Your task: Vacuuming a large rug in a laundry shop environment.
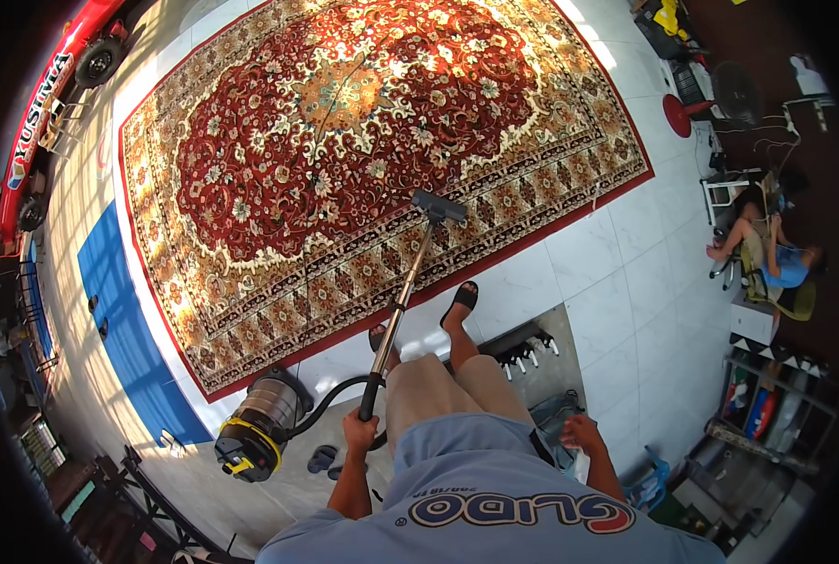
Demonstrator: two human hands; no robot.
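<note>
My left hand grips the black handle of a vacuum cleaner wand. The metal tube slants away from me to a dark floor nozzle, which rests on the patterned border of a red and beige rug. A black hose runs from the handle to a canister vacuum cleaner with a steel drum and a black and yellow top. This canister stands on the floor to my left. At my right side hangs my right hand, fingers loosely bent, with no held object visible.
A blue mat lies left of the rug. Loose sandals sit near the canister. By my right leg is a floor recess with white-handled items. A seated person, a red stool and a fan are at right.
</note>
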